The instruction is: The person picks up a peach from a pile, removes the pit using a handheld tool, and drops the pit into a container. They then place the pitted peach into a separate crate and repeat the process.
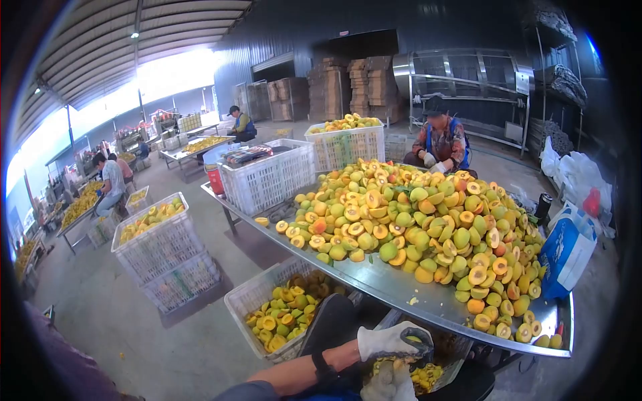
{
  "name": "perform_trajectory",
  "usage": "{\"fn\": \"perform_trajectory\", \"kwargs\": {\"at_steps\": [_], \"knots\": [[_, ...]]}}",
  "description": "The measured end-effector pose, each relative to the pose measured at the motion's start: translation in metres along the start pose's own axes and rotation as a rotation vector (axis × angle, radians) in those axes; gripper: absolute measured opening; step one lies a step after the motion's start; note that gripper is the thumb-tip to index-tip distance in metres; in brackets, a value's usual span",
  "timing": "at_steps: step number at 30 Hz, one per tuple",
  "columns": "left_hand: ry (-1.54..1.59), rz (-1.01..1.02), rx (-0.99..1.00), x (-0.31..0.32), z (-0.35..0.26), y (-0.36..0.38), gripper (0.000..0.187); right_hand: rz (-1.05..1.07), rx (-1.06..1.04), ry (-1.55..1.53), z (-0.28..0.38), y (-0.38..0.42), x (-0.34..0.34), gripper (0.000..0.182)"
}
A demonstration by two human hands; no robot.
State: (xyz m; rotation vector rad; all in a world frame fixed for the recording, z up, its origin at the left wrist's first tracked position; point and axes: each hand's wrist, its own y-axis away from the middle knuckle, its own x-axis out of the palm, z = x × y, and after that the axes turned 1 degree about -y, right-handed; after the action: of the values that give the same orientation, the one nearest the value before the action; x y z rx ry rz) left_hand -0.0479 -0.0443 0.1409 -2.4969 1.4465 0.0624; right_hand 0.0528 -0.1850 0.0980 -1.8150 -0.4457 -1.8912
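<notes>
My left hand (394, 341), in a white and grey glove with a dark band at the wrist, is closed around a peach half (414, 342). Just below it, at the bottom edge, is my gloved right hand (389, 382). Its fingers look curled, and what they hold is hidden. Cut yellow pieces (426, 378) lie in a container under my hands. In front of me, a big heap of halved peaches (428, 220), many with the stone side showing, covers much of a metal table (374, 277).
Left of my knees, a white crate (241, 304) holds peach halves. Two stacked crates (160, 250) stand on the floor further left. More crates (267, 175) are at the table's far end. Across the heap sits a gloved co-worker (441, 140). A blue bag (568, 250) and dark bottle (543, 207) stand right.
</notes>
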Motion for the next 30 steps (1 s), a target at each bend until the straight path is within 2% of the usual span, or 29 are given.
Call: {"fn": "perform_trajectory", "kwargs": {"at_steps": [1,2,3,4,5,6,7,8,9,11,13,14,15,17,19,21,22,23,25,27,28,30], "knots": [[-0.089,-0.056,0.045,0.004,-0.003,-0.001,0.032,-0.037,-0.007,0.059,0.003,0.000,-0.010,0.032],[-0.117,0.064,-0.119,-0.001,-0.005,0.000,0.036,-0.091,-0.030,0.114,0.006,0.003,-0.029,0.033],[0.171,0.100,-0.142,-0.003,0.036,-0.010,0.037,-0.165,-0.070,0.162,0.011,0.012,-0.050,0.036],[0.331,-0.038,-0.183,0.003,0.064,-0.009,0.035,-0.334,-0.072,0.192,0.017,0.000,-0.044,0.037],[0.350,-0.236,-0.137,0.018,0.039,-0.013,0.031,-0.532,-0.252,0.748,0.019,-0.008,-0.035,0.033],[0.496,-0.458,-0.208,0.034,0.020,-0.013,0.029,-0.637,-0.331,1.089,0.024,-0.007,-0.031,0.030],[0.486,-0.530,-0.227,0.039,0.019,-0.021,0.027,-0.665,-0.452,1.409,0.024,-0.002,-0.027,0.027],[0.419,-0.608,-0.359,0.034,0.058,-0.025,0.030,-0.676,-0.561,1.623,0.026,0.002,-0.026,0.024],[0.531,-0.623,-0.571,0.031,0.046,-0.030,0.045,-0.691,-0.571,1.645,0.028,0.005,-0.026,0.022],[0.791,-0.830,-0.426,0.038,0.061,-0.041,0.065,-0.736,-0.332,1.365,0.033,0.015,-0.027,0.025],[0.991,-0.734,-0.379,0.030,0.070,-0.042,0.072,-0.787,-0.435,1.405,0.039,0.024,-0.026,0.027],[1.051,-0.627,-0.323,0.018,0.076,-0.041,0.067,-0.806,-0.484,1.427,0.043,0.028,-0.026,0.028],[0.960,-0.658,-0.279,0.008,0.079,-0.037,0.059,-0.873,-0.418,1.500,0.051,0.028,-0.030,0.029],[0.550,-0.664,-0.173,-0.022,0.062,-0.017,0.041,-1.003,-0.269,1.652,0.071,0.027,-0.051,0.030],[-0.192,-0.823,-0.204,-0.044,0.016,-0.005,0.025,-0.999,-0.170,1.216,0.076,0.030,-0.096,0.034],[-0.972,-0.733,-0.185,-0.085,-0.015,0.008,0.032,-1.000,-0.208,1.061,0.074,0.029,-0.081,0.028],[-1.078,-0.742,-0.251,-0.109,-0.011,0.019,0.039,-1.006,-0.201,1.134,0.074,0.025,-0.083,0.028],[-1.263,-0.754,-0.314,-0.125,-0.011,0.023,0.038,-1.016,-0.194,1.205,0.071,0.022,-0.087,0.028],[-1.213,-0.791,-0.367,-0.155,-0.005,0.005,0.037,-1.023,-0.222,1.417,0.060,0.020,-0.123,0.031],[-1.154,-0.739,-0.414,-0.180,0.013,-0.027,0.040,-0.997,-0.284,1.706,0.052,0.022,-0.179,0.036],[-1.131,-0.711,-0.425,-0.192,0.026,-0.049,0.042,-1.018,-0.218,1.690,0.056,0.017,-0.161,0.038],[-1.203,-0.539,-0.438,-0.209,0.048,-0.091,0.057,-1.006,-0.349,1.920,0.052,0.013,-0.160,0.039]]}}
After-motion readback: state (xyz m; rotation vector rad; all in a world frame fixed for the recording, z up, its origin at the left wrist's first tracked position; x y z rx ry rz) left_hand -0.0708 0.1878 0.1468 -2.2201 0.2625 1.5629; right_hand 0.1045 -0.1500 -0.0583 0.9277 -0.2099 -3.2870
